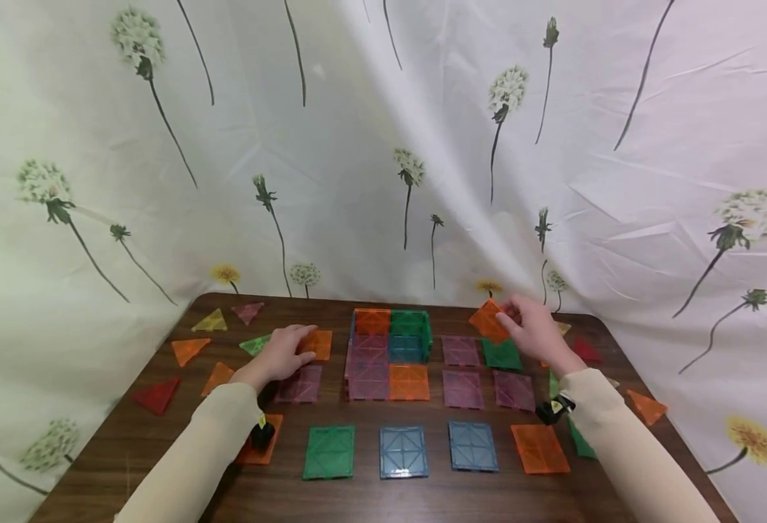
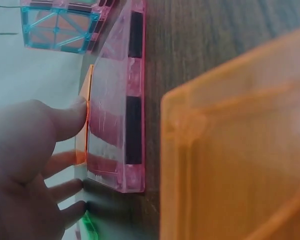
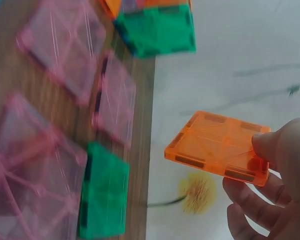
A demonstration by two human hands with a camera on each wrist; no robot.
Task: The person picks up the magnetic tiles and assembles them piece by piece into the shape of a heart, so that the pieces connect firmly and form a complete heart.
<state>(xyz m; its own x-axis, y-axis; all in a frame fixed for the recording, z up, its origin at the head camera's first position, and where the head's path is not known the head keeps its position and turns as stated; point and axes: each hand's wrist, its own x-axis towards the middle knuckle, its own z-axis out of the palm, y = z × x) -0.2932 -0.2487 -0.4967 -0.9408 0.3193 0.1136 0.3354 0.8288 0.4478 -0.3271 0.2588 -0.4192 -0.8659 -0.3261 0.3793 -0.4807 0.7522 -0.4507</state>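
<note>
My right hand (image 1: 532, 330) pinches an orange square magnetic tile (image 3: 217, 145) by one corner, thumb on one face and fingers below. It is raised over the table's back right, above a flat green square tile (image 1: 502, 354). On the left, my left hand (image 1: 282, 354) has thumb and fingers at another orange square tile (image 2: 83, 120), gripping its edges low over the table. A pink square tile (image 2: 110, 115) lies just in front of it. Between the hands stands a low tile structure with a pink part (image 1: 367, 379), an orange front tile (image 1: 409, 383) and a green wall (image 1: 411, 320).
Along the front lie a green square tile (image 1: 328, 452), blue square tiles (image 1: 403, 452) and an orange square tile (image 1: 540, 449). Pink squares (image 1: 462, 388) lie right of the structure. Triangular tiles, such as a red one (image 1: 157, 396), line both sides. A flowered curtain (image 1: 357, 145) hangs behind.
</note>
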